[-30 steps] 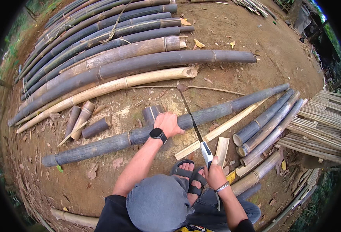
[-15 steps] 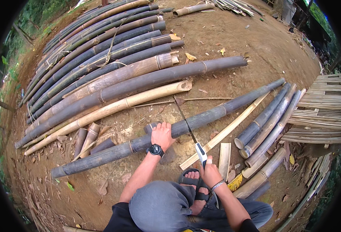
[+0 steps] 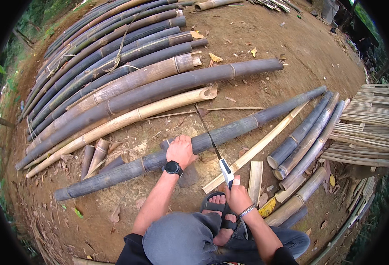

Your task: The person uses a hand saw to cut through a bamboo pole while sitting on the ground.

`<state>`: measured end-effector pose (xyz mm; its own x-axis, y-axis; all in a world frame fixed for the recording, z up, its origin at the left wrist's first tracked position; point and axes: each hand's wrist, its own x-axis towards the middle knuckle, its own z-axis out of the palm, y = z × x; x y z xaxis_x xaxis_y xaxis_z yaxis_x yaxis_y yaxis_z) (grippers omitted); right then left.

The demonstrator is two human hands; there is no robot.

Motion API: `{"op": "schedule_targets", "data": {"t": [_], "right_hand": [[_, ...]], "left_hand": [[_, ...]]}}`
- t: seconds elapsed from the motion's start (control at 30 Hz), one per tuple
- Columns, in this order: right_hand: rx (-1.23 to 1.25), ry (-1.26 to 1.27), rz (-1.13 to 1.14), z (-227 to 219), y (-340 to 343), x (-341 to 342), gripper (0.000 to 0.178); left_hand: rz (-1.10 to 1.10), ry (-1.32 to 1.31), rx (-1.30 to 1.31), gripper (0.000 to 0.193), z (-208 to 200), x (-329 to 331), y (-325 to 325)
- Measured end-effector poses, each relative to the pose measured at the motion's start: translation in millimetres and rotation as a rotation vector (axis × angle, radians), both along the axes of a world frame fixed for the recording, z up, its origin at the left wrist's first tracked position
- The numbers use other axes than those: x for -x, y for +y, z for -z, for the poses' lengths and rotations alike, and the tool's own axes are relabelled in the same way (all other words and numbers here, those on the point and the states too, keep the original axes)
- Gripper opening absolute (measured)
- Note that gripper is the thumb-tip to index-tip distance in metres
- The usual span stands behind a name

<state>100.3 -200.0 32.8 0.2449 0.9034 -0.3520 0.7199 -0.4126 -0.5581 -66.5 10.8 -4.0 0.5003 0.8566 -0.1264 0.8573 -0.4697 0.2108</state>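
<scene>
A long dark bamboo pole (image 3: 238, 128) lies slantwise across the ground in front of me. My left hand (image 3: 181, 151) wraps over it near the middle, pressing from above. Just right of that hand, the thin blade of a handsaw (image 3: 208, 133) crosses the pole, its tip beyond the far side. My right hand (image 3: 238, 197) is closed around the saw's white and dark grip, close to my sandalled foot (image 3: 214, 204). Under the pole, by my left hand, a short dark bamboo piece (image 3: 188, 176) shows partly. How deep the blade sits cannot be made out.
Many bamboo poles (image 3: 115, 57) lie side by side at the far left, with a pale pole (image 3: 128, 119) nearest. Split strips (image 3: 256, 148) and cut lengths (image 3: 309, 132) lie to the right, beside a slatted bamboo stack (image 3: 366, 128). Short offcuts (image 3: 98, 157) sit behind the pole's left part.
The whole view has shifted slightly, so most things sit a little higher and further left. Both hands keep their hold; any travel of the saw along the cut is too small to tell.
</scene>
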Motion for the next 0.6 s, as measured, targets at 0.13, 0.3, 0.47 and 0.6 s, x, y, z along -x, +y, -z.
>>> {"op": "schedule_targets", "data": {"t": [0.13,0.3,0.47,0.6], "right_hand": [[0.070,0.013,0.014,-24,-67,-4,0.048],[0.093,0.043,0.047,-38,-57,-1,0.040],[0.075,0.056,0.020,-42,-115,-4,0.044],[0.084,0.034,0.024,-18,-64,-3,0.049]], "left_hand": [[-0.005,0.002,0.001,0.057,-1,2,2],[0.015,0.009,0.006,0.058,-5,-1,-10],[-0.013,0.022,-0.003,0.060,-3,5,2],[-0.012,0.036,0.047,0.061,-7,-4,0]]}}
